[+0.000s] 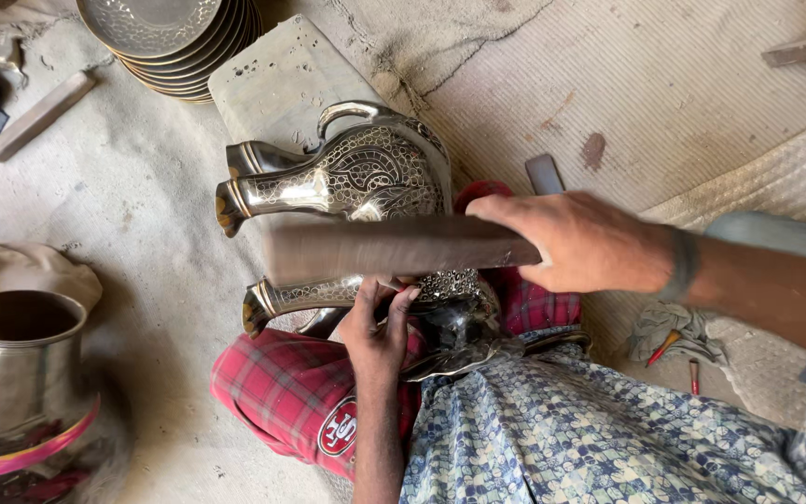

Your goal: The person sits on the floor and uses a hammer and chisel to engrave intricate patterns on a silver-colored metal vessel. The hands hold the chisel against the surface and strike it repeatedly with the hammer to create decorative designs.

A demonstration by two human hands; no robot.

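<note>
Far left: plain polished metal pot (pixel 16 373), round belly, pink band. Top: stack of embossed plates (pixel 172 37) on dusty cloth floor. Centre: two engraved silvery jugs, upper jug (pixel 347 173) on its side on a grey slab (pixel 277 79); lower jug (pixel 366 303) rests on a red checked cloth (pixel 282 383). Left hand (pixel 380 331) pinches a small tool, fingers closed, against lower jug. Right hand (pixel 576 243) fully clenched round a blurred brown wooden bar (pixel 394 247), above the jug

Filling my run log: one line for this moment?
left hand: steadies engraved jug | right hand: grips flat wooden bat | second jug behind
</note>
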